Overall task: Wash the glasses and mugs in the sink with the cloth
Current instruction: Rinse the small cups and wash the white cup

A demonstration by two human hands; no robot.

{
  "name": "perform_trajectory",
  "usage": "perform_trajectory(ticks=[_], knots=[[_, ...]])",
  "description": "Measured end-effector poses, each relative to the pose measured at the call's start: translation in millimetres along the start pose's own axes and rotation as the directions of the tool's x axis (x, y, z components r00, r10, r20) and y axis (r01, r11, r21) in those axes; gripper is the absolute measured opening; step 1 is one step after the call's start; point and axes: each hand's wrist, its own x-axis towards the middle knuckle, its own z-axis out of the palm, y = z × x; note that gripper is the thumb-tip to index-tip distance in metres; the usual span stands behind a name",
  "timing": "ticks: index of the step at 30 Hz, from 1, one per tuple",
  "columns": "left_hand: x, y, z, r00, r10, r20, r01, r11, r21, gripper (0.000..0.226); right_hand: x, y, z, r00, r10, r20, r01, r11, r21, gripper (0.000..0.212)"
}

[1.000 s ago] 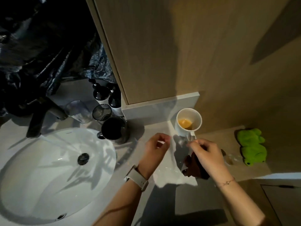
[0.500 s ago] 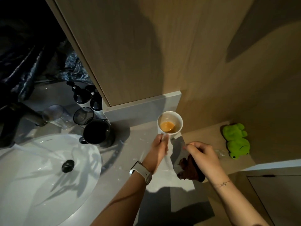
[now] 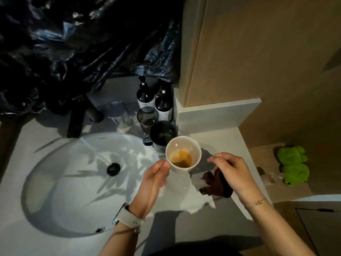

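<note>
A big sheet of crumpled black plastic (image 3: pixel 73 43) is hanging over the back of the grey counter (image 3: pixel 217 141), and a wooden panel (image 3: pixel 267 52) is rising on the right. The white oval sink (image 3: pixel 55 191) is taking up the left of the counter, with water running from the black tap (image 3: pixel 75 119) down toward the dark drain plug (image 3: pixel 113 169).

The left hand (image 3: pixel 156 174), a pale watch (image 3: pixel 127 217) on its wrist, is holding the white mug (image 3: pixel 183 154) up over the counter just right of the sink rim. Its fingers are curled against the mug's left side; the handle itself is hidden behind them. The mug is sitting upright, mouth facing up, with a little brown liquid pooling in the bottom.

The right hand (image 3: pixel 234 172) is hovering just right of the mug, fingers bent around a dark brown cloth (image 3: pixel 215 183) that is dangling toward a white paper towel (image 3: pixel 186 196) on the counter.

Behind the mug, a dark mug (image 3: pixel 162 133) is standing, then a smoky glass (image 3: pixel 147 117), a clear glass (image 3: pixel 118 113) and two dark pump bottles (image 3: pixel 163 104). A green frog toy (image 3: pixel 293 165) is lying on the wooden ledge to the far right.
</note>
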Motion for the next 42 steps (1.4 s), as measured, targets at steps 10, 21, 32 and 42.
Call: perform_trajectory(ticks=[10,21,32,42], knots=[[-40.0,-4.7,-155.2,0.990,-0.065,-0.125,0.064,0.998,-0.013,0.037,-30.6,-47.2,133.0,0.990,0.028,0.139,-0.034,0.999,0.040,0.020],[-11.8,-26.8,-245.2,0.955,-0.107,-0.277,0.085,0.993,-0.087,0.032,-3.9,-65.8,241.0,0.988,0.110,0.107,-0.114,0.993,0.025,0.019],[6.3,-33.2,-264.4,0.955,-0.128,-0.268,0.154,0.985,0.079,0.037,14.6,-62.7,262.9,0.975,0.181,0.130,-0.184,0.983,0.017,0.021],[10.0,-33.8,-272.3,0.959,0.095,-0.269,-0.015,0.959,0.283,0.027,17.2,-55.7,269.9,0.969,0.183,0.166,-0.179,0.983,-0.037,0.017]])
